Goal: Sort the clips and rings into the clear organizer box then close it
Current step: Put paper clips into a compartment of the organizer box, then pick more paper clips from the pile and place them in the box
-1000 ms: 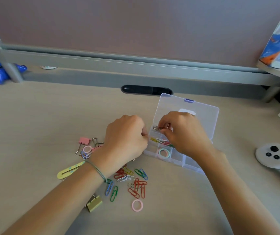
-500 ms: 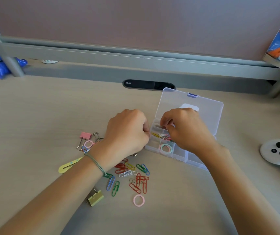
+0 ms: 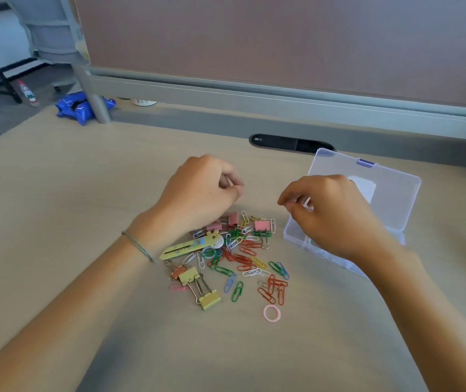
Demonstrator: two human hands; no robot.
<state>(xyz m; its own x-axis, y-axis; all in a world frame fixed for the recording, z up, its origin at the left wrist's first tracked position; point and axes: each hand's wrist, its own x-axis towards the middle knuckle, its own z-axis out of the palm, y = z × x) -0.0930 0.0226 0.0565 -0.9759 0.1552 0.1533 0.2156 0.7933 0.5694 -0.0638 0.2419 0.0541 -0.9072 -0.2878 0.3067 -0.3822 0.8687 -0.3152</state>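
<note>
Desk (image 3: 84,193): pale wood surface carrying all items below.

Clear organizer box (image 3: 381,199): lies at the right of the desk, lid raised and leaning back, purple latch at its far edge. The tray is mostly hidden under the right hand; a greenish item shows at its near wall, but the contents cannot be told. Not yet closed.

Heap of paper clips (image 3: 243,250): red, green, white, blue and yellow, loose on the desk just left of the box. Judged unsorted; most of the task appears to remain.

Giraffe clip (image 3: 195,244): long yellow novelty piece at the heap's left edge.

Yellow binder clips (image 3: 209,298): 2 at the near-left of the heap; pink binder clips (image 3: 261,225) lie at the far side.

Pink ring (image 3: 272,313): alone, nearest the person; a teal ring (image 3: 208,252) lies within the heap.

Left hand (image 3: 197,193): above the heap's far-left edge, fingers curled inward; whether they hold anything cannot be told.

Right hand (image 3: 333,213): over the box tray, thumb and forefinger drawn together; a pinched item, if any, cannot be made out.
</note>
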